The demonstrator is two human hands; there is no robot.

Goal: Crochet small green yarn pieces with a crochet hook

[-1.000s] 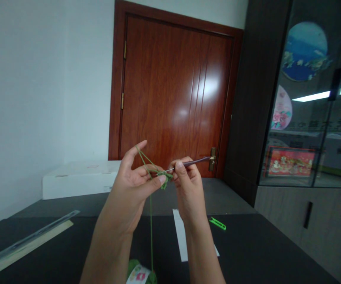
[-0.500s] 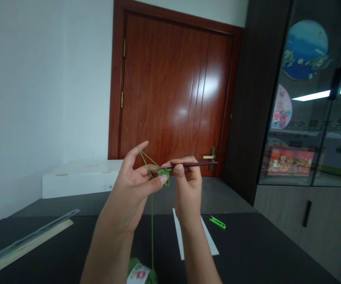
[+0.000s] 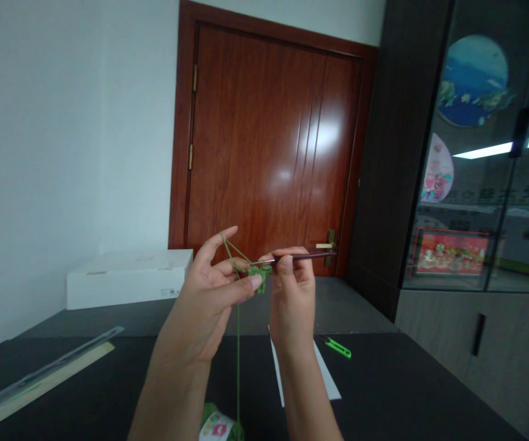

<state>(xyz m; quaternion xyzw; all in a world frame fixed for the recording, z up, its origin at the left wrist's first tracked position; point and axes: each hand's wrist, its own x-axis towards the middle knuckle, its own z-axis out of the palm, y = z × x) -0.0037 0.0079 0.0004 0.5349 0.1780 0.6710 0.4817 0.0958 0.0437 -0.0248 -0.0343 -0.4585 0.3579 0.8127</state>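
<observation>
I hold both hands up in front of me, above the black table (image 3: 406, 392). My left hand (image 3: 207, 297) pinches the small green crochet piece (image 3: 260, 284) between thumb and a fingertip, and my index finger is raised with the green yarn (image 3: 237, 355) running over it. From there the strand slants down to the piece, and another length drops straight to the yarn ball (image 3: 218, 427) at the bottom edge of the view, between my forearms.

My right hand (image 3: 292, 294) is closed around the crochet hook (image 3: 302, 256), gripping it from above with thumb and fingers. The hook lies nearly level, its tip at the crochet piece and its handle pointing right.

On the table beyond my right wrist lies a white paper strip (image 3: 327, 378), with green thread snips (image 3: 338, 348) just beside it. A long ruler (image 3: 39, 381) lies at the far left, and a white box (image 3: 127, 278) sits behind it near the wooden door (image 3: 269, 141).
</observation>
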